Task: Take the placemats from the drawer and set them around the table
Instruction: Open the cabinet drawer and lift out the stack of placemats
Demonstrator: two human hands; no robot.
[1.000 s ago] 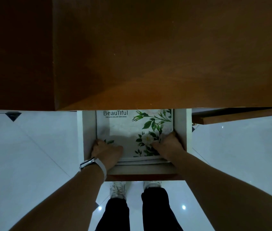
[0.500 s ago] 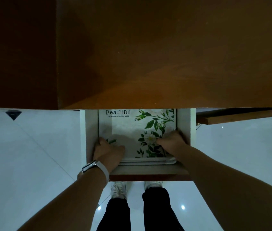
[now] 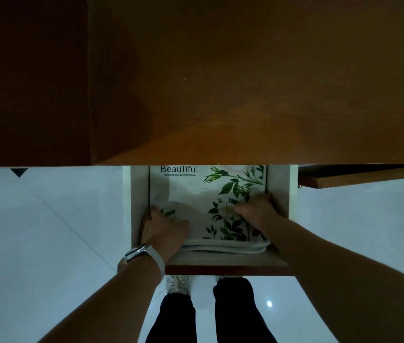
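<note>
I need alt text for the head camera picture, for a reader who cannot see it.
The left hand and right hand reach into an open drawer under a wooden tabletop and hold a stack of white placemats, printed with green leaves and the word BeauTiful, at its two sides. A watch is on the left wrist.

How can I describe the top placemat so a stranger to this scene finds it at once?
Below the edge of the brown table, a white drawer stands pulled out. Inside lies a stack of placemats, held at its sides by the left hand and right hand. The top placemat is the one showing the word BeauTiful and green leaves with a white flower.
</note>
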